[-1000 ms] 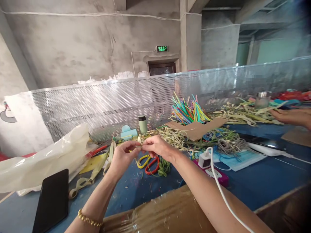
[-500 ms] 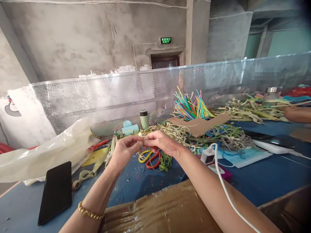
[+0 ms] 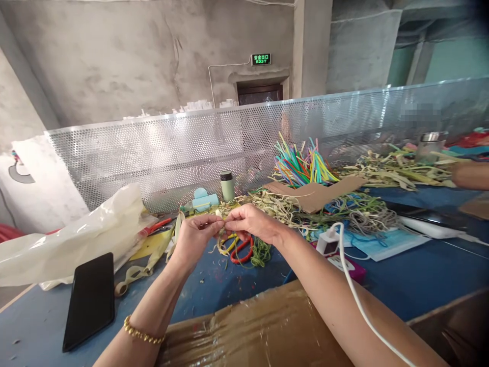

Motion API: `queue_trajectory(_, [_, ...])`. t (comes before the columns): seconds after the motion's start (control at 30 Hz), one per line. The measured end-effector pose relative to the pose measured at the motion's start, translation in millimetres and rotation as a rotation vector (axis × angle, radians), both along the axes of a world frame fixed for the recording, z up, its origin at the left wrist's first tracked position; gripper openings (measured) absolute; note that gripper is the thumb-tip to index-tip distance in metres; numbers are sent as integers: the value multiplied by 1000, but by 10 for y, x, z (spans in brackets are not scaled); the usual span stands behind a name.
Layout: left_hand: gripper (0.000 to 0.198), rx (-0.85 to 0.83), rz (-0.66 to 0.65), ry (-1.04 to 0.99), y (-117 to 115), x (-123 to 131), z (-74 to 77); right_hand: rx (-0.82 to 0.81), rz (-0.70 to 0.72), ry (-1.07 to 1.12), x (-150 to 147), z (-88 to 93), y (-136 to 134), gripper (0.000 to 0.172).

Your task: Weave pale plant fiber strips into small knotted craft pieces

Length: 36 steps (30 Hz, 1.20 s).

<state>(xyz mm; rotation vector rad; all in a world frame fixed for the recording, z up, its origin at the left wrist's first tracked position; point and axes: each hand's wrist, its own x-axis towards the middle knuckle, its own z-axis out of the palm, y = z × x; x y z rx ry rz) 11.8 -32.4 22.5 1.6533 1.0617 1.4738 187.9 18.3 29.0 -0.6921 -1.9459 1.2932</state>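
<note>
The person's left hand (image 3: 198, 235) and right hand (image 3: 250, 223) meet above the blue table (image 3: 214, 285), their fingertips almost touching. In each hand the thumb and forefinger are pressed together, and between them they pinch a small pale piece (image 3: 218, 213). It stands a little above the left fingertips; the rest is hidden by the fingers, so one cannot tell its full shape.

Just below the hands lie scissors (image 3: 251, 251) with a red loop and a yellow one, and beside them a tangle of green thread (image 3: 262, 253). A heap of dry strands (image 3: 280, 209) spreads behind the right hand. Farther back a green bottle (image 3: 227, 187) stands upright. A black phone (image 3: 89, 300) lies near the left forearm.
</note>
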Motion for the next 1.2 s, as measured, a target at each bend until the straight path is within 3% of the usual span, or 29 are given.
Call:
queue_trajectory(0.17, [18,-32,-71,-2,-29,9,28,-8,-38,26,-26,33,-57,18])
queue_trajectory(0.5, [15,41,105,30,-10,-58,64,162,-285,-45,-115,-109,52,9])
queue_trajectory(0.73, [17,51,78,183,6,-69,41,144,-362,-92,63,93,-20,6])
queue_trajectory(0.93, [19,50,148,334,85,-123,-42,452,-305,-229,20,170,-187,10])
queue_trajectory(1.03, [19,26,177,381,95,-125,-64,571,-298,-250,-95,95,-204,12])
queue_trajectory(1.2, [25,63,206,546,69,-62,-70,619,-359,-264,-249,-50,-153,9])
